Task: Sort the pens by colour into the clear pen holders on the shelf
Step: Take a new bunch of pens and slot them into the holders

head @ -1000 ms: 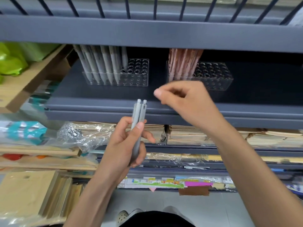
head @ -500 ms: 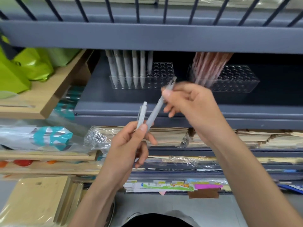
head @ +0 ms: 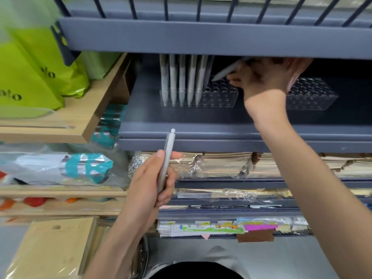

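Head view: R hand (head: 263, 81) was up under the top shelf (head: 201, 37), fingers pinched on a grey pen (head: 227, 71). The pen's long axis ran approx 2 to 8 o'clock, tip at the 8 end. The tip hung just above the open holes of the L holder (head: 221, 97), right beside the row (head: 182, 77) of grey pens standing upright in it. Whether the tip had touched a hole couldn't be told; too dark back there.

So the target holes lay close at 8 o'clock from R hand, by far the nearer hand. Judgement: the pen needs tipping toward 12-6 before it drops in, w/o knocking the row.

L hand (head: 149, 182) sat well below the shelf (head: 201, 125) front edge, approx 7 o'clock from the L holder. Its fingers & thumb were wrapped round a spare pen (head: 168, 154), near upright, clicker at 12.

Both pens were slim, pale matte grey, same shade as the row. R holder (head: 310, 95), at 3 o'clock of R hand, was clear, its visible holes empty.
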A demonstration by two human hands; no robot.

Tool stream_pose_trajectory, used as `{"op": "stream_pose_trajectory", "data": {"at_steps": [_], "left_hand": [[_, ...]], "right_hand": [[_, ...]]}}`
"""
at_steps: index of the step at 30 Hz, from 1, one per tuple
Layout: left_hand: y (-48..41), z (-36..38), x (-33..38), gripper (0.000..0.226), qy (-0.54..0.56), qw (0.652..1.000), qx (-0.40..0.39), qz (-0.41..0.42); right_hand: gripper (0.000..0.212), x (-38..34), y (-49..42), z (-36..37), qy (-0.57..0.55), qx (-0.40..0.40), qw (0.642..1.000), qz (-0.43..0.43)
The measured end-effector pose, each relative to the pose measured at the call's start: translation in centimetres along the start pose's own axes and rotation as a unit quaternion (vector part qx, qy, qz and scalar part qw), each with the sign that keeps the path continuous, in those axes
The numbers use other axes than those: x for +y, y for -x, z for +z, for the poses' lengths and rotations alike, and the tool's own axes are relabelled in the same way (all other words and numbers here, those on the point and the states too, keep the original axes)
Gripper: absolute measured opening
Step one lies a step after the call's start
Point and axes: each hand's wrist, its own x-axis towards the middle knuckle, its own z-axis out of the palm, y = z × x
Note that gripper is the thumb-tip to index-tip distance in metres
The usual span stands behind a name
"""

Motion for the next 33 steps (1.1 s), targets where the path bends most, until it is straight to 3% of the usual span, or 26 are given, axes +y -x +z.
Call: {"op": "stream_pose_trajectory", "data": {"at_steps": [2, 4, 6, 12, 28, 30, 33], "left_hand": [[0.1, -0.4, 0.0, 0.036, -0.013, 1.000, 0.001, 0.006], [0.2, -0.8, 0.0, 0.031, -0.021, 1.000, 0.012, 0.013], [0.3, -1.3, 0.0, 0.028, -0.018, 0.999, 0.029, 0.019], [0.5, -2.1, 0.1, 0.024, -0.011, 0.998, 0.047, 0.032], [1.0, -1.6, -0.2, 0.017, -0.004, 0.997, 0.067, 0.026], [1.1, -1.6, -0.2, 0.022, -0.006, 0.997, 0.072, 0.031], [1.2, -1.7, -0.1, 0.027, -0.014, 0.995, 0.087, 0.044]], "right_hand": [[0.027, 0.6, -0.5, 1.0, 0.112, -0.019, 0.993, -0.036], [0.021, 1.2, -1.1, 1.7, 0.247, -0.078, 0.964, -0.063], [0.029, 1.0, -1.2, 2.2, 0.340, -0.108, 0.931, -0.076], [0.036, 0.4, -1.3, 3.3, 0.440, -0.106, 0.878, -0.156], [0.026, 1.3, -1.3, 2.9, 0.354, -0.092, 0.924, -0.114], [0.017, 1.6, -1.0, 2.7, 0.320, -0.091, 0.938, -0.100], [0.019, 1.8, -0.5, 2.4, 0.280, -0.086, 0.953, -0.077]]}}
